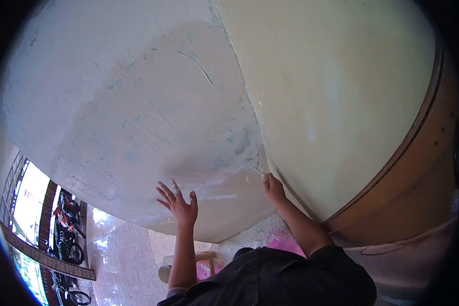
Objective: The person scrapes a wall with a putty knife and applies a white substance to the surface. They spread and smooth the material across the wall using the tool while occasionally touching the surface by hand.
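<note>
My left hand [181, 204] is raised in front of the grey, scraped wall [137, 122], its fingers spread and whitish on some fingertips. It holds nothing. Near the corner where the grey wall meets the cream wall [331, 102], my right hand [274, 187] is closed around the end of a thin tool [256, 169], perhaps a scraper, whose tip points at the grey wall. Most of the tool is hidden or too small to tell. Scratches and bluish-green marks cover the grey surface.
Below the left arm stands a small stool [205, 256] on the floor, beside white powder and a pink patch [285, 242]. Motorcycles [66, 219] are parked at the far left, past the tiled floor [122, 250]. A brown wooden panel [413, 173] curves along the right.
</note>
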Available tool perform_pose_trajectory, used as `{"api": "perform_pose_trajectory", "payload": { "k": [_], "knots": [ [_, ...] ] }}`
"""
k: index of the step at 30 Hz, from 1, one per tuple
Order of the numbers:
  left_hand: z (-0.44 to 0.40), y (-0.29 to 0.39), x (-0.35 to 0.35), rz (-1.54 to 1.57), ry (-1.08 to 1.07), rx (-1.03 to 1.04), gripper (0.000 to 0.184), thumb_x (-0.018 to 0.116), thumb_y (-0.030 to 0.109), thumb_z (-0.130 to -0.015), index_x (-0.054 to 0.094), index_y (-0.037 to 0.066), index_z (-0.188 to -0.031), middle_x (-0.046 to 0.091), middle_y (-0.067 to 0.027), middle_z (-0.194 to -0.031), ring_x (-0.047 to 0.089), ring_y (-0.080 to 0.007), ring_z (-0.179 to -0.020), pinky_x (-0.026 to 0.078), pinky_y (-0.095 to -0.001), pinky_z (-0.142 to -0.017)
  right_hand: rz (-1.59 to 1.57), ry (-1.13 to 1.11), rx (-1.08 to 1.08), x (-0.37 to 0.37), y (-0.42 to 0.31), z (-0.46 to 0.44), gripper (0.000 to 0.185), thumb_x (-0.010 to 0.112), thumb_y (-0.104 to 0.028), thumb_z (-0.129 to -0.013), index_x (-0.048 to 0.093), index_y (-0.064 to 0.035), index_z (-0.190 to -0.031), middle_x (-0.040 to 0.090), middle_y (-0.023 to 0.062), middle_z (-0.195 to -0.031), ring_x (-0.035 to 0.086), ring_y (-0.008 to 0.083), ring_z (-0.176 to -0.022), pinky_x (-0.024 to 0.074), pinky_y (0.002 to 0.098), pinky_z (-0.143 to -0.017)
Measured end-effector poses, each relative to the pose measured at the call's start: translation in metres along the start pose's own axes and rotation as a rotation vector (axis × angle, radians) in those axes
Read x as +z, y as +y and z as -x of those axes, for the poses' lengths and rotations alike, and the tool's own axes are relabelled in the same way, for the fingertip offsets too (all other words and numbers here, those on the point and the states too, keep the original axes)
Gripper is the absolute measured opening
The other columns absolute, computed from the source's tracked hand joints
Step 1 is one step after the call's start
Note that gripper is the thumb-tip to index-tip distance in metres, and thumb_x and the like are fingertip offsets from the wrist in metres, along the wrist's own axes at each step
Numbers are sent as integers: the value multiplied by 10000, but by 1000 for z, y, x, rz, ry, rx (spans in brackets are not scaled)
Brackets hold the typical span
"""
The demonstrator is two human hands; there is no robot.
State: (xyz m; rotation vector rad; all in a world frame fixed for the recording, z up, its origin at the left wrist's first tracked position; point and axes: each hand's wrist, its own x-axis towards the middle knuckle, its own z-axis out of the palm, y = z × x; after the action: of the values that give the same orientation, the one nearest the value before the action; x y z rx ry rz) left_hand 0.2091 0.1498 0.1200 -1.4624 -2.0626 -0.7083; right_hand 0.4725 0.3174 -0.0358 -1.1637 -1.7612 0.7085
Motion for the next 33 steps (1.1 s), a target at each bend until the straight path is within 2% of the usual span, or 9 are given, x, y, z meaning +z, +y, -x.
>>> {"api": "perform_pose_trajectory", "payload": {
  "k": [1, 6, 13, 15, 18, 20, 23, 28, 33],
  "knots": [
    [-1, -1, -1, -20, -21, -11, 797, 596, 317, -874, 195, 91, -1524, 5, -260, -1575, -19, -482, -1443, 21, -702, -1074, 6, 107, -139, -3, -8, -6, 190, 509, -217, -957, 489, -27, -962, 587, 250, -839, 582, 467, -827, 448, 538, -692],
    [-5, 14, 3, 35, -23, 27, 801, 598, 317, -872, 193, 89, -1524, 0, -252, -1578, -14, -485, -1442, 25, -705, -1073, -138, 277, -181, -42, -113, -95, 271, 440, -279, -995, 489, -16, -949, 571, 265, -770, 562, 480, -744, 432, 534, -648],
    [10, -1, 7, 35, -38, -24, 814, 609, 324, -862, 196, 91, -1524, 4, -256, -1577, -16, -484, -1442, 14, -700, -1075, 17, -26, 198, 11, -7, -7, 297, 432, -319, -998, 515, -37, -959, 616, 263, -809, 595, 480, -796, 470, 545, -672],
    [14, -7, 4, 38, -32, -28, 814, 610, 329, -861, 200, 89, -1522, 5, -260, -1575, -14, -487, -1441, 11, -701, -1074, -25, -9, 162, 22, 31, 31, 348, 438, -363, -1000, 511, -23, -971, 619, 215, -767, 626, 405, -692, 499, 468, -620],
    [5, -15, -4, 26, -5, -23, 809, 611, 336, -860, 213, 86, -1518, 12, -271, -1572, -11, -492, -1440, 7, -701, -1072, -217, -88, 253, 4, 14, 39, 306, 499, -339, -982, 527, -35, -969, 623, 187, -736, 641, 376, -666, 499, 448, -604],
    [-3, -17, -11, 32, 13, 2, 787, 609, 338, -862, 240, 81, -1509, 34, -284, -1565, -12, -495, -1438, -3, -700, -1072, -497, -113, 267, -4, 0, 30, 325, 560, -356, -959, 526, -34, -991, 624, 120, -706, 639, 250, -594, 491, 376, -564],
    [-27, -16, -28, 25, 59, 55, 780, 619, 334, -852, 260, 99, -1504, 46, -291, -1562, -16, -500, -1436, -39, -696, -1069, -408, -48, 160, -21, -46, 3, 349, 584, -372, -947, 524, -34, -1016, 636, 93, -715, 633, 186, -586, 490, 342, -556],
    [-65, -28, -63, 2, 165, 145, 800, 641, 319, -839, 255, 122, -1511, 48, -275, -1568, -23, -498, -1437, -48, -697, -1068, -160, 71, 46, -31, -82, 0, 306, 562, -315, -947, 537, -29, -1052, 646, 181, -769, 653, 366, -715, 495, 422, -627],
    [-84, -54, -99, -60, 236, 187, 742, 622, 340, -867, 296, 125, -1498, 44, -278, -1568, -17, -491, -1440, -29, -681, -1082, -71, 100, 21, -39, -81, 20, 271, 512, -290, -960, 534, -33, -1044, 632, 185, -784, 640, 358, -727, 488, 423, -658]
  ]
}}
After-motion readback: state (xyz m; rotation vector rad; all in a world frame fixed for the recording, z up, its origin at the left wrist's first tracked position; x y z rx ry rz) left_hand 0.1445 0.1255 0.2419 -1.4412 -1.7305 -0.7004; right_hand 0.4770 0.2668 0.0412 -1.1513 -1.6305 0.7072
